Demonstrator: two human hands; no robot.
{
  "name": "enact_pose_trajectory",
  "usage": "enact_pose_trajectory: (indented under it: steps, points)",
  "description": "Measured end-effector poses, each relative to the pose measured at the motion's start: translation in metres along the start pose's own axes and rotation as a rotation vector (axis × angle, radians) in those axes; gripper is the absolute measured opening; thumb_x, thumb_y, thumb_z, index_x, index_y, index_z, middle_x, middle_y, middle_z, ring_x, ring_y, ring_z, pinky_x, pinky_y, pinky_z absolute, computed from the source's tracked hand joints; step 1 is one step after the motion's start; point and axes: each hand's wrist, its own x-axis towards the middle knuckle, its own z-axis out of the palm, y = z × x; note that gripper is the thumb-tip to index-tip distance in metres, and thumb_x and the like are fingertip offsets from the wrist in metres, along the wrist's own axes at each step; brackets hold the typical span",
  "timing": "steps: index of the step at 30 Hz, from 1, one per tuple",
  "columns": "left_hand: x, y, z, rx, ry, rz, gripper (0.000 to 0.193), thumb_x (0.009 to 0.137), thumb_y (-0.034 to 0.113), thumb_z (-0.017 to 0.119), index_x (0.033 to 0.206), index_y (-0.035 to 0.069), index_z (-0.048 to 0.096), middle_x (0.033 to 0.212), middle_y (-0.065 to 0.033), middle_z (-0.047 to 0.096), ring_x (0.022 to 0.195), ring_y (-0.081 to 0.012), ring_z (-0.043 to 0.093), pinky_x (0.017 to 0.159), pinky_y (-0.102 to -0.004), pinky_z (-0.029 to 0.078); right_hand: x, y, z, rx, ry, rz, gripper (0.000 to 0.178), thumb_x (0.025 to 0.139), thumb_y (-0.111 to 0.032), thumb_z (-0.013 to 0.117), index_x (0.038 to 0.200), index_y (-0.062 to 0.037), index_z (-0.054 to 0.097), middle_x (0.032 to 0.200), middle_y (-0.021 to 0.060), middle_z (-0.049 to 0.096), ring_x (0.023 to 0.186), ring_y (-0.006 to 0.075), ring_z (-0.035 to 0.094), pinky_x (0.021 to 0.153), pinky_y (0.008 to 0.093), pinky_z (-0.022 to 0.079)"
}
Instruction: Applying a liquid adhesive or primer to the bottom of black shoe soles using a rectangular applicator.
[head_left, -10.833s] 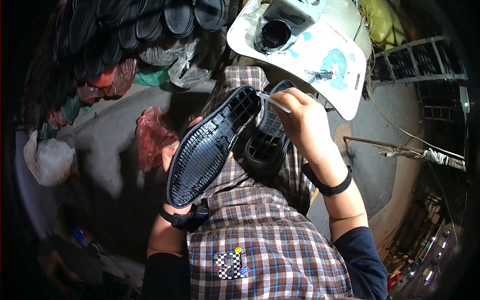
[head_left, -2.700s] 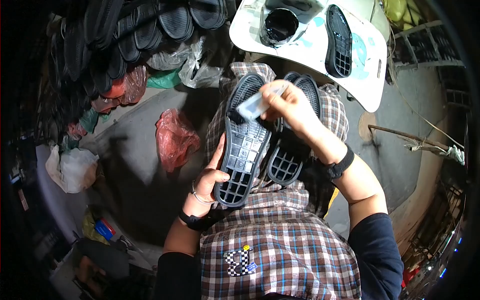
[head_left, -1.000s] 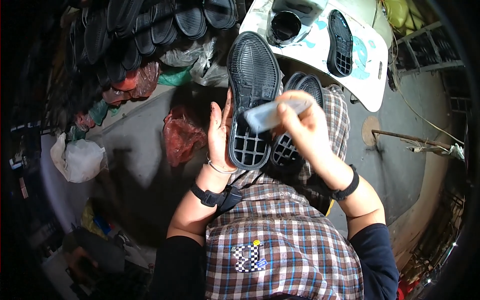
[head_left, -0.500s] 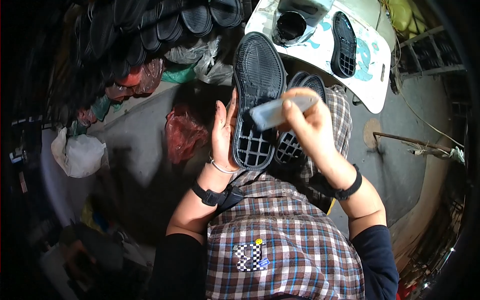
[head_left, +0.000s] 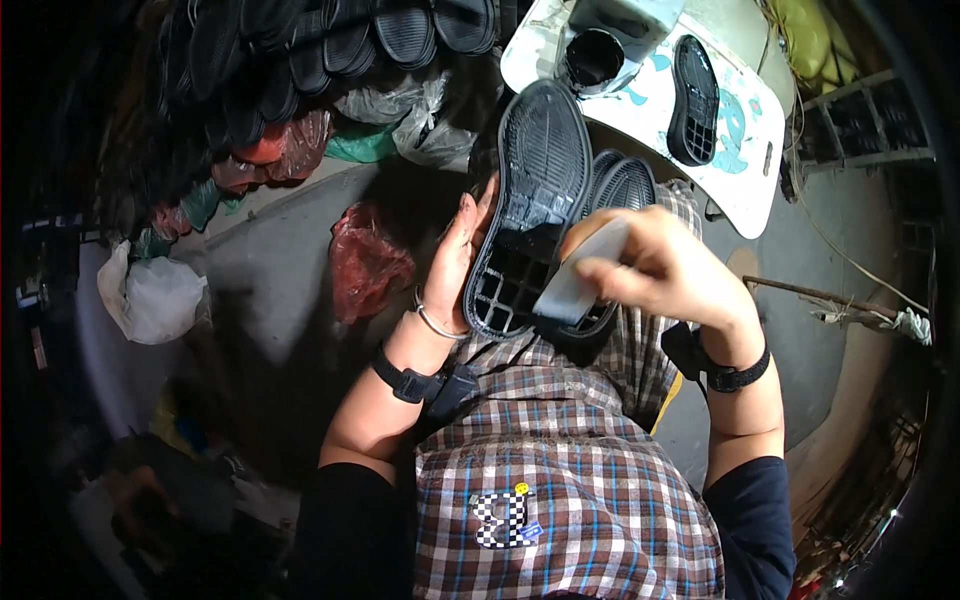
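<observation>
My left hand [head_left: 452, 262] grips the edge of a black rubber shoe sole [head_left: 533, 200], held upright with its gridded inner side facing me. My right hand [head_left: 668, 268] holds a flat pale grey piece [head_left: 578, 280], like a pad or sheet, pressed against the heel end of that sole. A second black sole [head_left: 625, 185] lies on my checked lap just behind the first one, partly hidden by it.
A white board [head_left: 745, 165] with blue patches carries another black sole [head_left: 694, 100] and a round black-rimmed container [head_left: 594, 60]. A stack of black soles [head_left: 330, 45] lines the top left. A red plastic bag [head_left: 368, 262] and a white bag [head_left: 155, 298] lie on the grey floor.
The sole has been turned from lying flat across my lap to standing upright. My right hand with the grey piece has slid down along it toward the heel end.
</observation>
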Motion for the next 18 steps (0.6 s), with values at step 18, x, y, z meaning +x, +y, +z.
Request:
enact_pose_trajectory:
  steps: [18]
  points:
    - [-0.061,-0.004,-0.024,-0.35,0.119,-0.284,0.06,0.099,0.056,0.029,0.15,0.024,0.028,0.143,-0.0132,0.044,0.121,-0.0362,0.054,0.088,-0.06,0.051,0.025,0.058,0.001,-0.604,-0.02,-0.436,0.046,0.064,0.004,0.065,0.109,-0.0061,0.063,0.107,0.0111,0.066,0.098,0.0328,0.064,0.083,0.0382,0.054]
